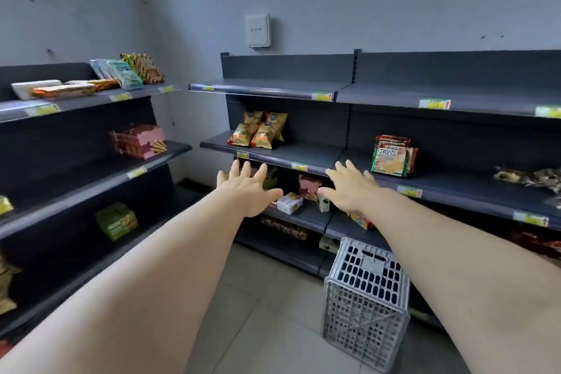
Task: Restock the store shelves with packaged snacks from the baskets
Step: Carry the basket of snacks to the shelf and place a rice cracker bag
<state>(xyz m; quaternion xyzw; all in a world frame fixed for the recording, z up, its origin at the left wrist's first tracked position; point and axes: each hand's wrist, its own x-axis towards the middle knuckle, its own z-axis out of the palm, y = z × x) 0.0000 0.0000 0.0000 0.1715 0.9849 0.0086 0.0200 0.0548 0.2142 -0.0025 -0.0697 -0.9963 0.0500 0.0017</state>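
Blocking snack boxes (290,203), seemingly, left hand (249,191), right hand (352,191)

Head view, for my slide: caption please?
Left hand and right hand, open, reach toward snack shelves above a grey crate.

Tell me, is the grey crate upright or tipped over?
Tipped on its side: the grey crate shows its handle-slot wall facing up and gridded base toward the camera. Contents hidden.
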